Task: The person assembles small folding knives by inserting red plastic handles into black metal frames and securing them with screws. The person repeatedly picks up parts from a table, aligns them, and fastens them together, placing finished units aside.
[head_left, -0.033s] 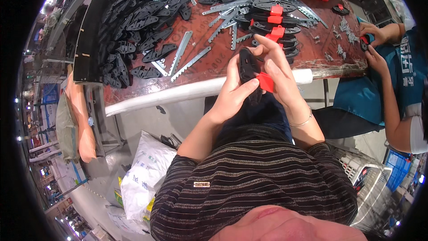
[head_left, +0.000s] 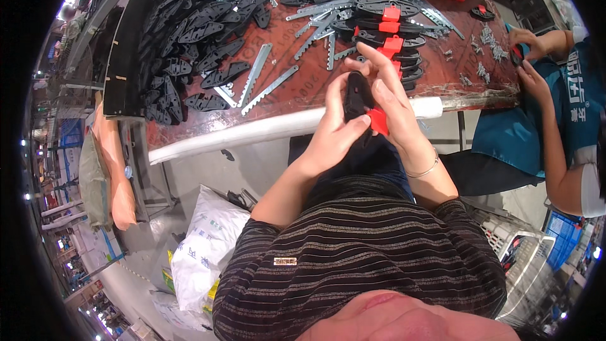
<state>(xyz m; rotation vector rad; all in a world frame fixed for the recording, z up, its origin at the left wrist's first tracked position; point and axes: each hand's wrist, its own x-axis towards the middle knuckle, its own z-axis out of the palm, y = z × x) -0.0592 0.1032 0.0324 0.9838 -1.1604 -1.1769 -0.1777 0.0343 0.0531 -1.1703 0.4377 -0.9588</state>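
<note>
Just in front of the table's near edge, I hold a black elongated plastic part (head_left: pixel 357 96) in both hands, its long side roughly upright in the view. A small red plastic piece (head_left: pixel 379 121) sits at its right side. My left hand (head_left: pixel 331 136) is closed round the black part, with the thumb pressed near the red piece. From the right, my right hand (head_left: pixel 399 102) grips the part, its index finger raised and bent over the top. The fingertips behind the part are partly hidden. Beyond my hands lies a row of black parts with red pieces (head_left: pixel 392 44).
On the red-brown table (head_left: pixel 297 95) lie a heap of black plastic parts (head_left: pixel 202 25), toothed metal strips (head_left: pixel 255 76) and small metal pins (head_left: pixel 483 72). White padding (head_left: pixel 271 129) lines the near edge. At right, a co-worker's hands (head_left: pixel 533 66) hold a part. White sacks (head_left: pixel 205 246) stand below left.
Both hands and the black part have shifted slightly right and toward me. My right index finger is raised a little higher. The co-worker's hands have moved slightly.
</note>
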